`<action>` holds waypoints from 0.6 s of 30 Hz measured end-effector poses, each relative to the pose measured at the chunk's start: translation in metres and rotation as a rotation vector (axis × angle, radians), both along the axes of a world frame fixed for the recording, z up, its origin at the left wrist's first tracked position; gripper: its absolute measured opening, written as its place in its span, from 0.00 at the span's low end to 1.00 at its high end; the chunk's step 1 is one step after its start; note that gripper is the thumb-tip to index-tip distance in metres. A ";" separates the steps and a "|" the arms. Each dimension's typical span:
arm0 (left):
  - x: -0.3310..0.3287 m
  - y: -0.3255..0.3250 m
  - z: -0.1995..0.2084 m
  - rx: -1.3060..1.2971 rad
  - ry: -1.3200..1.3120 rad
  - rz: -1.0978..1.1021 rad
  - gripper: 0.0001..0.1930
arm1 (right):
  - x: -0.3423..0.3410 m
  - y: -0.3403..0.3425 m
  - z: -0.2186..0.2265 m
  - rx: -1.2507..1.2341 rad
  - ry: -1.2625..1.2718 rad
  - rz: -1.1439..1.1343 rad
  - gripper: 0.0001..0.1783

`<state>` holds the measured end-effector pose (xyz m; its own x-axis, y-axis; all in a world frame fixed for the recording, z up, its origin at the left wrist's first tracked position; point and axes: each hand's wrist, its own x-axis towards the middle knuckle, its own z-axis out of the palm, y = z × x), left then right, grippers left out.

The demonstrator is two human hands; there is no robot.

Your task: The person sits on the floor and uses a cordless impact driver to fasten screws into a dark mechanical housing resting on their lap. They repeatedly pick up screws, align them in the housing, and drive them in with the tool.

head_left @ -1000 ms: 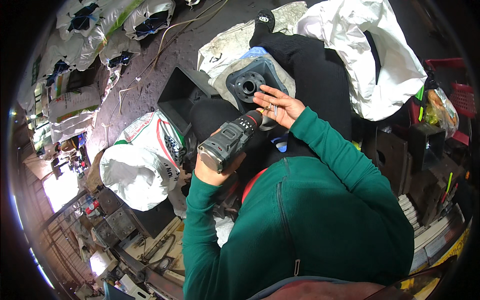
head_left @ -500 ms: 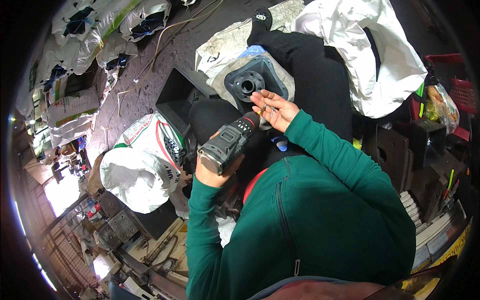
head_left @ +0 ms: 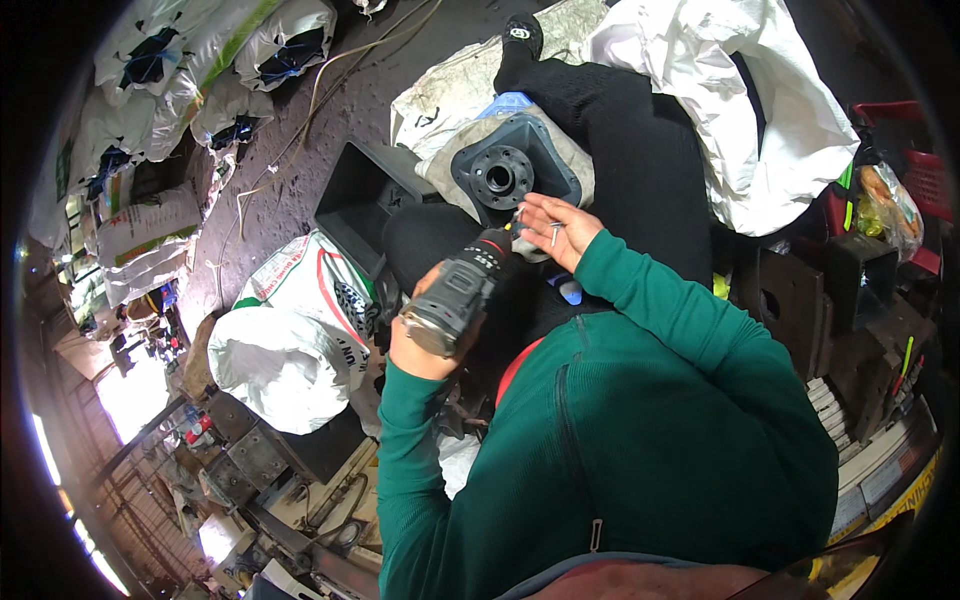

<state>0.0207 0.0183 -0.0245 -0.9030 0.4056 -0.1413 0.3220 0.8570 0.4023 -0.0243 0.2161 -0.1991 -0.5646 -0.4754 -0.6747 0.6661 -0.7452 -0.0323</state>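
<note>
My left hand (head_left: pixel 424 347) is wrapped round a grey cordless drill (head_left: pixel 456 300), its chuck towards the middle. In my right hand (head_left: pixel 559 230), palm up with loosely curled fingers, lie small metal screws (head_left: pixel 555 236). Those fingertips are beside the drill's tip (head_left: pixel 509 226), where something small and bright shows; I cannot tell whether it is a screw on the bit. Just beyond both hands sits a dark grey square hopper-like part (head_left: pixel 541 150). Its round flange (head_left: pixel 500 178) faces up, with a central hole and a ring of smaller holes. Cloth lies under it, between my legs.
A dark open bin (head_left: pixel 352 197) stands left of my knee, near an open white sack (head_left: pixel 280 370). Another white sack (head_left: pixel 725 110) is at my right leg. Filled bags (head_left: pixel 150 225) line the far left, and a cable (head_left: pixel 318 90) crosses the floor. Metal blocks (head_left: pixel 790 300) sit right.
The drill has drawn back slightly towards me. My right hand has shifted a little to the right and its fingers have opened somewhat from the bit. The grey part has barely moved.
</note>
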 end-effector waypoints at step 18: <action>-0.072 -0.020 -0.009 0.033 -0.404 0.231 0.21 | -0.041 -0.025 -0.042 0.721 0.191 0.095 0.16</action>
<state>-0.0517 -0.0015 -0.0331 -0.8453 0.2104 -0.4911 -0.0641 0.8726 0.4842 -0.0656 0.1908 -0.2407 -0.6812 -0.0053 -0.7320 0.6607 -0.4350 -0.6117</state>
